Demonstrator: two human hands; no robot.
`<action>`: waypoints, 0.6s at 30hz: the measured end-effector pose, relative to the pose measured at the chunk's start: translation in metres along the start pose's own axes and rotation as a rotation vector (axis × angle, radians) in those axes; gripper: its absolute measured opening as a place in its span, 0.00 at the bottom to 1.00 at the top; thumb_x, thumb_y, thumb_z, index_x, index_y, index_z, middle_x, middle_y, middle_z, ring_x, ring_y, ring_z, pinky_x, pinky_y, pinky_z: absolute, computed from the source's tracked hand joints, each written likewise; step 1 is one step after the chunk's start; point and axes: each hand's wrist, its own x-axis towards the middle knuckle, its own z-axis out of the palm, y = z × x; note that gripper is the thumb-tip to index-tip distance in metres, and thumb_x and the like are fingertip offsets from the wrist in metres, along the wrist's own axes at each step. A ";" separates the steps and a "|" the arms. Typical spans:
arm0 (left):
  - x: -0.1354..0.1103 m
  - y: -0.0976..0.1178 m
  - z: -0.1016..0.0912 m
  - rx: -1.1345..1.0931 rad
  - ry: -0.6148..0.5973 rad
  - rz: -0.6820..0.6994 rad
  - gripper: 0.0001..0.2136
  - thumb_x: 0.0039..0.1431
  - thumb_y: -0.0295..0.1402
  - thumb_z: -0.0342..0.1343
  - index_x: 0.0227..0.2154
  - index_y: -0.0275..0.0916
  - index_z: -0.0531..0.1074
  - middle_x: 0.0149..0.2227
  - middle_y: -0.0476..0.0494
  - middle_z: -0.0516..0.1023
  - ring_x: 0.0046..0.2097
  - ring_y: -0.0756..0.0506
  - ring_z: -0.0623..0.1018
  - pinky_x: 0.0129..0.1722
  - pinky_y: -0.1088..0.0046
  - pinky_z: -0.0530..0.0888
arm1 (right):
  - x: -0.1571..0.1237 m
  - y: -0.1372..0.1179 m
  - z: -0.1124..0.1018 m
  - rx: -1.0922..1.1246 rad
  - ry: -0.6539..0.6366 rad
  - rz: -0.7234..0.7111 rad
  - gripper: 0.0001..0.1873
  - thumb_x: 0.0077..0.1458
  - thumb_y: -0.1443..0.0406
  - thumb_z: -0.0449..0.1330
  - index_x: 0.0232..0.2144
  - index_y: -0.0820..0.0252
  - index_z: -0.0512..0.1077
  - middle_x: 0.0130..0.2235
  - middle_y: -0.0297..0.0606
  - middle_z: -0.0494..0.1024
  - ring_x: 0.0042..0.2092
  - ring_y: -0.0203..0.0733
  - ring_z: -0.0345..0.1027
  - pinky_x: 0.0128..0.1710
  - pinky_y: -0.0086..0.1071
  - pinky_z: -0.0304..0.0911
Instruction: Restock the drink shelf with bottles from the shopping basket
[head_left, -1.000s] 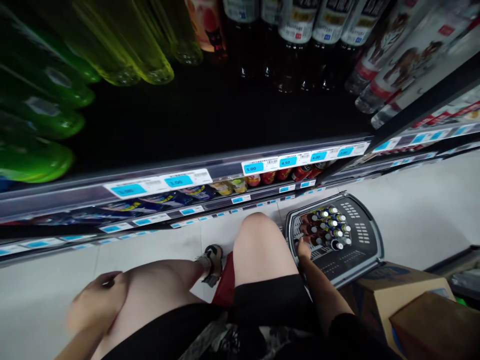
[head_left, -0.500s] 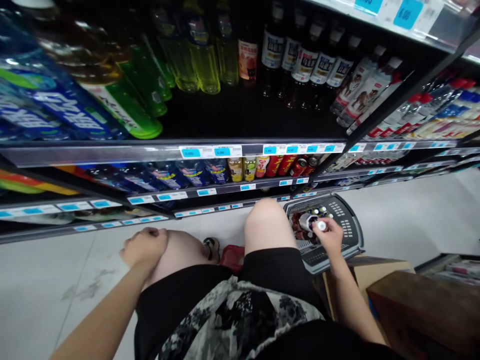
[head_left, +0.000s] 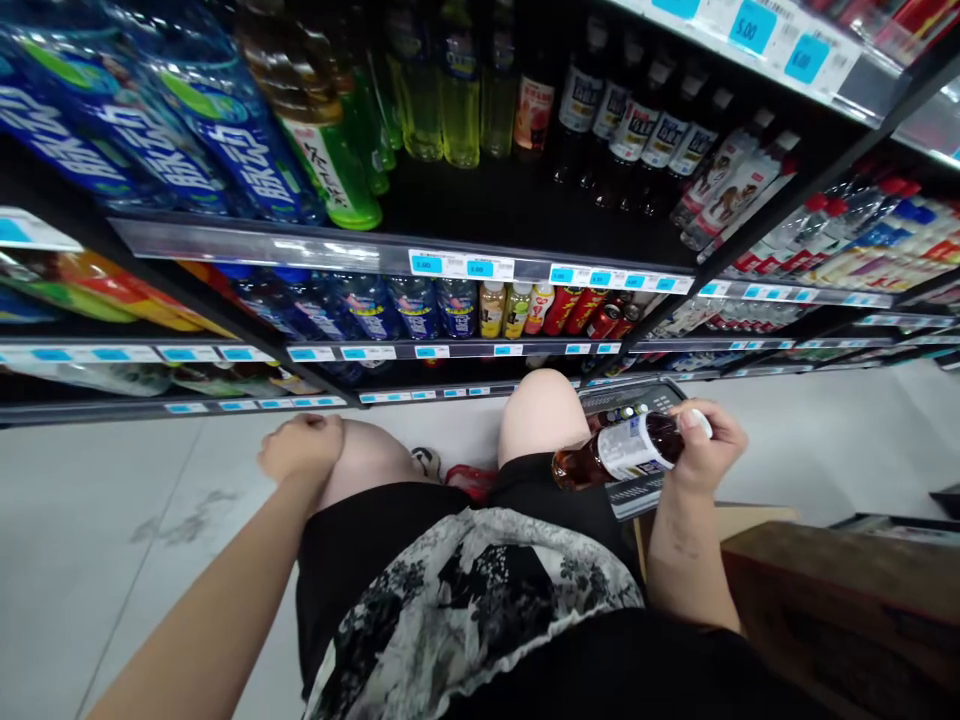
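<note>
1. Fingers [head_left: 726, 422] of the right hand [head_left: 703, 458] grip the neck of a white-capped brown-drink bottle [head_left: 626, 448], above the grey basket [head_left: 637, 497].
2. Long axis runs left-right, cap pointing right.
3. Left hand [head_left: 300, 447] on left knee [head_left: 367, 455]; finger spread unclear.

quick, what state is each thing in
bottle, capped, tilted
right hand, closed around the bottle's capped end
left hand, resting on the left knee
basket, holding more bottles, partly hidden
dark shelf bottles, capped, standing
green bottle, standing
</note>
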 end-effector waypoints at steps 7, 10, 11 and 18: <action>0.001 -0.035 -0.010 -0.068 -0.015 -0.090 0.28 0.63 0.46 0.50 0.58 0.32 0.76 0.56 0.24 0.78 0.60 0.27 0.74 0.58 0.49 0.70 | -0.017 -0.012 0.002 -0.069 -0.243 0.055 0.12 0.50 0.56 0.71 0.24 0.58 0.78 0.24 0.31 0.75 0.25 0.37 0.65 0.25 0.30 0.59; 0.003 -0.051 -0.009 -0.075 0.008 -0.141 0.29 0.63 0.47 0.50 0.59 0.33 0.76 0.57 0.24 0.78 0.60 0.27 0.75 0.58 0.49 0.71 | -0.022 -0.008 0.011 -0.096 -0.275 0.150 0.14 0.52 0.56 0.70 0.25 0.58 0.77 0.23 0.30 0.73 0.25 0.36 0.62 0.26 0.30 0.57; 0.002 -0.055 -0.008 -0.081 0.019 -0.151 0.29 0.63 0.47 0.50 0.59 0.33 0.76 0.57 0.24 0.78 0.59 0.27 0.75 0.58 0.49 0.71 | -0.024 -0.006 0.014 -0.086 -0.267 0.153 0.14 0.53 0.55 0.70 0.26 0.58 0.77 0.24 0.30 0.72 0.26 0.36 0.61 0.27 0.30 0.58; -0.011 -0.070 -0.010 -0.162 0.035 -0.231 0.28 0.64 0.44 0.49 0.61 0.34 0.75 0.58 0.27 0.77 0.60 0.28 0.76 0.58 0.50 0.72 | -0.025 0.012 0.026 0.227 -0.470 0.254 0.23 0.56 0.44 0.67 0.31 0.57 0.76 0.36 0.38 0.78 0.40 0.44 0.73 0.43 0.36 0.69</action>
